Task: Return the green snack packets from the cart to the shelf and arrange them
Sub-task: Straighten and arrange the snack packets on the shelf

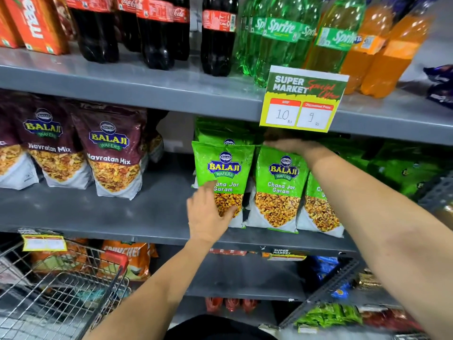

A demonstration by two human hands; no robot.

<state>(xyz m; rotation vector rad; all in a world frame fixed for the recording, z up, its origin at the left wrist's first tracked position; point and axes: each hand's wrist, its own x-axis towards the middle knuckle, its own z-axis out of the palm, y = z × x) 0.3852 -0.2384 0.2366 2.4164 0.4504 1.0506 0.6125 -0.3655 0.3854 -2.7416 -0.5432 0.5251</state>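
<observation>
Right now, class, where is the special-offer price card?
In the head view, the price card hangs on the front edge of the drinks shelf, right of centre, below the Sprite bottles and above the right hand.

Both hands touching green packets on shelf.

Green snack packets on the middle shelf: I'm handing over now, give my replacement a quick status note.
Left hand: open, palm flat on the front of the leftmost green packet.
Right hand: resting on top of the middle green packet, grip unclear.
Done: three green packets stand upright at the shelf front, more behind.
Left: square up the row; check the cart, whose contents are unclear.
</observation>
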